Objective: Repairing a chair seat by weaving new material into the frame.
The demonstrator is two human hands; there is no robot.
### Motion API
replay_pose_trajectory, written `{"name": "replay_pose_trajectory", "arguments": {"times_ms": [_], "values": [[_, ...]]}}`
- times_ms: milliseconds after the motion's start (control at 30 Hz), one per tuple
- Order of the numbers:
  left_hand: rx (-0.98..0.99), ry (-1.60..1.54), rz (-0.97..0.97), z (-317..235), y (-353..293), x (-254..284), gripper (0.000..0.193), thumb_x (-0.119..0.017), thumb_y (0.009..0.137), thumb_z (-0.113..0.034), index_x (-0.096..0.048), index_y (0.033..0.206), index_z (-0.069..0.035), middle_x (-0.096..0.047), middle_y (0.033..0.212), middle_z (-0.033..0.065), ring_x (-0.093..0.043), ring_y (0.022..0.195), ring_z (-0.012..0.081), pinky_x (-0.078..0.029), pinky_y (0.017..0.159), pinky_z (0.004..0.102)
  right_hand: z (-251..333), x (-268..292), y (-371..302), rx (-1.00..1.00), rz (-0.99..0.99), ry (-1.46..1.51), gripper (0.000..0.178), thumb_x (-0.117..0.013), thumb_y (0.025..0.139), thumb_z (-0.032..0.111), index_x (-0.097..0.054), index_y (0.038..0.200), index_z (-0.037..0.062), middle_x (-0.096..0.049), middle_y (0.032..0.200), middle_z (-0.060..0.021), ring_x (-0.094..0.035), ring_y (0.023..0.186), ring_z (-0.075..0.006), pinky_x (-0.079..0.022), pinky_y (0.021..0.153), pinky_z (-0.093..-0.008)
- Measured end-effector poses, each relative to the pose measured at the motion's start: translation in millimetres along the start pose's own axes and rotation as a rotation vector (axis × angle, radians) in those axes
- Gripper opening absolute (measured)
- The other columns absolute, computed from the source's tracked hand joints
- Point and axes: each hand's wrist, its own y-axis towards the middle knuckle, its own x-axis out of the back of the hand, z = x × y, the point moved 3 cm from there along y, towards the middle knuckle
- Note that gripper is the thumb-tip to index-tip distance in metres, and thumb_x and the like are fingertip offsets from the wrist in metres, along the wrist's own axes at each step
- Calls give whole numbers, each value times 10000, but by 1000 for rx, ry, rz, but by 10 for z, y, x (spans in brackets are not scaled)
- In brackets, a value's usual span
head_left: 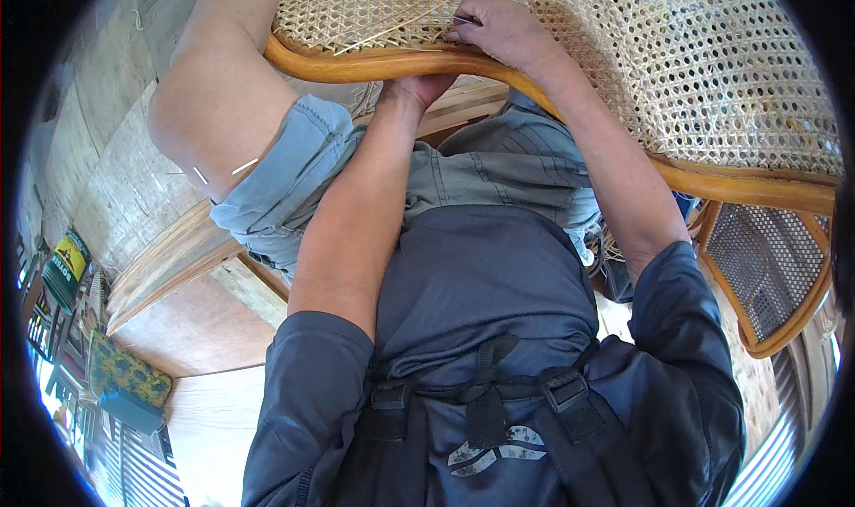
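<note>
The right hand [508, 33] pinches a small dark object [467, 20] at the near edge of the cane panel [695, 70]. The left hand [427, 86] is underneath, its grip hidden.

Woven cane panel [712, 53]: straw-beige, an open lattice dotted with dark holes. Along its near edge, curved wooden rail [392, 61]: glossy honey-orange. On my side of the panel, my jeans [285, 177]: faded blue-grey; my shirt [490, 257]: dark navy; harness strap [485, 418]: black. Below the panel's right end, smaller cane-mesh piece [770, 257]: grey-brown fine grid, orange-brown frame [784, 342].
</note>
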Motion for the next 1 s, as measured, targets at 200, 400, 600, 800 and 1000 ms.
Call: {"name": "replay_pose_trajectory", "arguments": {"times_ms": [200,400,600,800,1000], "values": [[-75,55,-53,26,-71,-83,352,-381,931,-317,-506,1145,-67,-570,1099,121,-558,1000,262,-442,950,414,27,16,-42,-6,-29,-21,284,-608,820,321,-614,890,45,-623,804,-166,-610,767,-325,-466,682,-397],[53,56,65,35,-91,-113,358,-392,930,-320,-502,1149,-58,-559,1115,123,-551,1010,265,-435,961,411,111,-18,-133,-51,-109,-63,286,-578,838,341,-604,911,67,-626,814,-159,-610,784,-339,-468,685,-421],[99,128,52,108,-45,-176,383,-391,935,-342,-487,1175,-60,-539,1150,126,-532,1050,271,-405,990,433,111,-24,-237,-129,-229,-57,233,-537,849,317,-606,908,103,-639,831,-155,-613,800,-359,-482,702,-463],[264,-120,219,17,-62,-37,424,-334,937,-371,-436,1257,-111,-480,1261,103,-460,1167,270,-323,1044,437,307,-50,-475,-206,-167,12,256,-473,910,273,-550,888,30,-602,793,-215,-582,755,-409,-456,670,-482],[242,-141,206,49,-104,-84,394,-348,935,-365,-470,1206,-107,-513,1215,107,-492,1106,282,-374,1005,440,403,-34,-462,-279,-38,-107,304,-411,914,268,-566,886,8,-622,820,-220,-604,778,-401,-483,708,-484]]}}
